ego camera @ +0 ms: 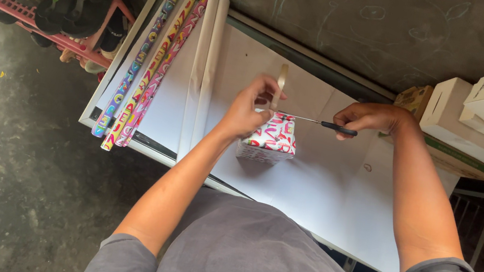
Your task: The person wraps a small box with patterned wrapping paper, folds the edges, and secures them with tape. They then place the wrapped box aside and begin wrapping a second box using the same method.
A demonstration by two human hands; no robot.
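A small box in red, pink and white paper is seen near the middle of the counter, on a big white sheet. It stands upright, and its top faces up.

The box top is touched by the left hand. A thin strip is pinched between the fingers of that hand. The strip is held straight up above the box, so its long side runs toward the far edge of the counter.

Scissors are held in the right hand, whose fingers are closed around the black handle. The scissors are laid flat across, just over the box top. Their tips are pointed at the strip and the left hand. How far the blades are open cannot be told.

Long rolls of bright paper and two white rolls are laid side by side by the left edge of the counter. Their long sides run from the near edge to the far edge.

Cardboard boxes are stacked past the right far corner.
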